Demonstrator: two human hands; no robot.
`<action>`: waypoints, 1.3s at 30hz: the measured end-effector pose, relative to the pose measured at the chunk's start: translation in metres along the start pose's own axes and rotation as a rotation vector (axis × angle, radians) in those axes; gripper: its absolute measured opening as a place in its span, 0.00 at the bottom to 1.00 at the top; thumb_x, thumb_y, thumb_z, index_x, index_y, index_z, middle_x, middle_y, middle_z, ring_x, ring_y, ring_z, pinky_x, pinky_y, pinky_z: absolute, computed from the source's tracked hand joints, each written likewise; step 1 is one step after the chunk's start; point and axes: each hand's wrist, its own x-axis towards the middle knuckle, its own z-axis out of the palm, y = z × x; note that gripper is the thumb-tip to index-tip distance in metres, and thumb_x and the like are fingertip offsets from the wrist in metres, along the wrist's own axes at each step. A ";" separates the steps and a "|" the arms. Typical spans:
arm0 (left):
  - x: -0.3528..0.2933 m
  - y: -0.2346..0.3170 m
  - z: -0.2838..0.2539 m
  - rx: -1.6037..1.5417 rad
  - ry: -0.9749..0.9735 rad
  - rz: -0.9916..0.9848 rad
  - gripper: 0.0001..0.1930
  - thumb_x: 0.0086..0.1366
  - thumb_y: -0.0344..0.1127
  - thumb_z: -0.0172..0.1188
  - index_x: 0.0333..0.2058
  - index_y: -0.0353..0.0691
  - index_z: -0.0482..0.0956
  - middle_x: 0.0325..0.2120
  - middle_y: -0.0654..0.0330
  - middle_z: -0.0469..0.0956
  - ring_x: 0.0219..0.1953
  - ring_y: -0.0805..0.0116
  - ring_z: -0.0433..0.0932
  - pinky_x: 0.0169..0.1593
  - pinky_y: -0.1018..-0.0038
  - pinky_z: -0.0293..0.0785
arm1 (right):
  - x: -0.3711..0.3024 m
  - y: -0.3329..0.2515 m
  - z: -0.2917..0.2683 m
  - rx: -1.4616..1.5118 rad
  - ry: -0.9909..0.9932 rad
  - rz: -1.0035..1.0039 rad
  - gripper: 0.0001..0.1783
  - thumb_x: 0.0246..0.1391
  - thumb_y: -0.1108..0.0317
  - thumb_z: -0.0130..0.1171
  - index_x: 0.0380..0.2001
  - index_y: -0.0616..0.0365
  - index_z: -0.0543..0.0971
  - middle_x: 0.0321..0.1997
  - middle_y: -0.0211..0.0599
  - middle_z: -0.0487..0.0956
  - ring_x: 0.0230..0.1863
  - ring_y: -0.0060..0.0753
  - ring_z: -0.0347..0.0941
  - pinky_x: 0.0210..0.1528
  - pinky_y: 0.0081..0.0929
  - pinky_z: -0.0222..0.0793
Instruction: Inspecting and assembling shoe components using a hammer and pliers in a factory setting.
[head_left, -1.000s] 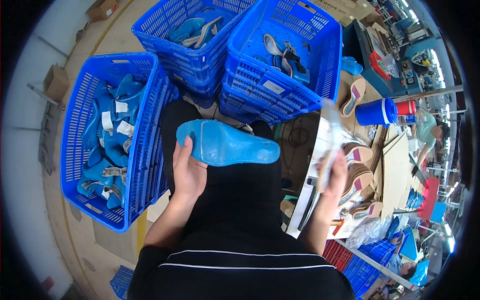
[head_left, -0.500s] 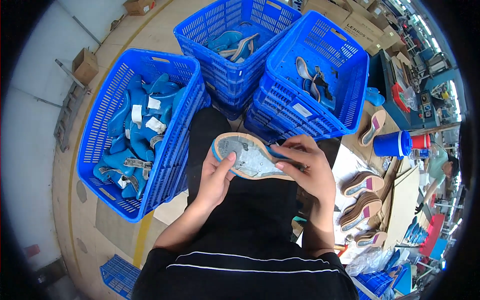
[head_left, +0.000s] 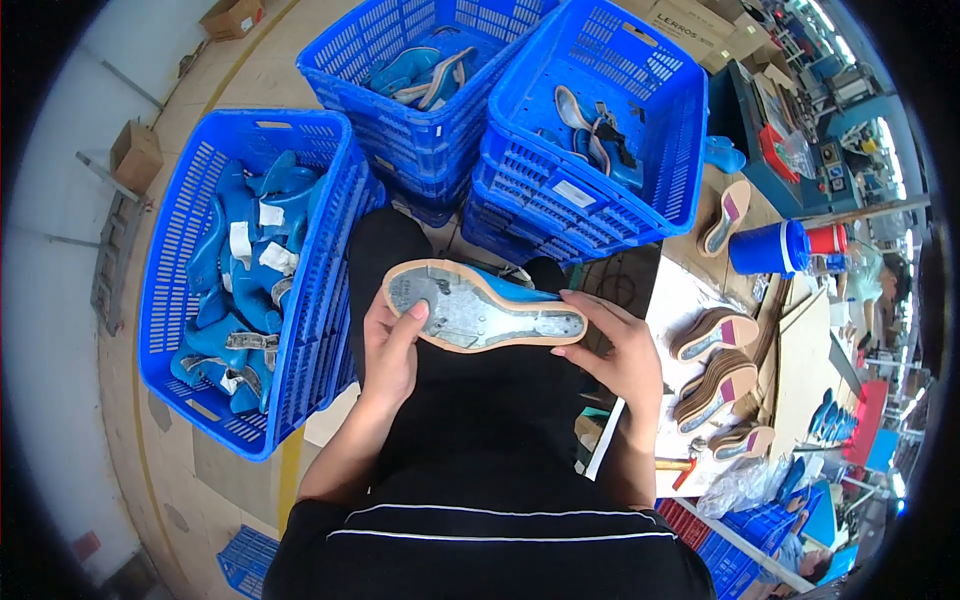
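Level over my lap lies a shoe on a blue last [head_left: 480, 316], its underside up: grey and patchy, with a tan rim all round. My left hand [head_left: 389, 350] is closed on the broad toe end, the thumb pressed on the grey face and the fingers behind it. At the narrow heel end, my right hand [head_left: 622, 349] pinches the rim with thumb and fingers. Blue shows along the far edge; the rest of the last is hidden beneath.
A blue crate [head_left: 330, 250] full of blue lasts stands at my left. Two more stacked crates, one at far centre [head_left: 440, 130] and one at far right [head_left: 480, 200], hold a few shoe pieces. Tan soles [head_left: 715, 390] lie on the white table [head_left: 665, 300] beside a hammer [head_left: 680, 465].
My right hand has moved from the middle of the shoe to its heel end, which now shows. The shoe sits slightly further left in view, and the whole view has shifted.
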 end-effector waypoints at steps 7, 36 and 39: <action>0.018 0.026 -0.003 0.329 -0.106 0.156 0.35 0.69 0.44 0.72 0.68 0.34 0.70 0.62 0.51 0.77 0.62 0.62 0.77 0.69 0.65 0.69 | -0.002 0.005 -0.001 -0.024 0.029 -0.043 0.35 0.51 0.61 0.79 0.63 0.53 0.82 0.61 0.47 0.84 0.60 0.54 0.83 0.61 0.43 0.80; 0.032 0.120 0.052 1.616 -0.828 0.708 0.31 0.44 0.43 0.85 0.52 0.61 0.91 0.58 0.53 0.77 0.57 0.48 0.79 0.51 0.59 0.84 | -0.015 0.074 0.057 1.202 0.087 0.230 0.23 0.73 0.57 0.64 0.63 0.60 0.84 0.55 0.36 0.88 0.57 0.26 0.81 0.64 0.28 0.73; 0.031 0.116 0.051 1.597 -0.817 0.716 0.32 0.41 0.44 0.86 0.50 0.59 0.91 0.57 0.51 0.78 0.56 0.46 0.81 0.52 0.57 0.84 | -0.016 0.071 0.057 1.219 0.098 0.233 0.23 0.74 0.57 0.63 0.62 0.60 0.84 0.55 0.37 0.88 0.57 0.26 0.81 0.64 0.28 0.73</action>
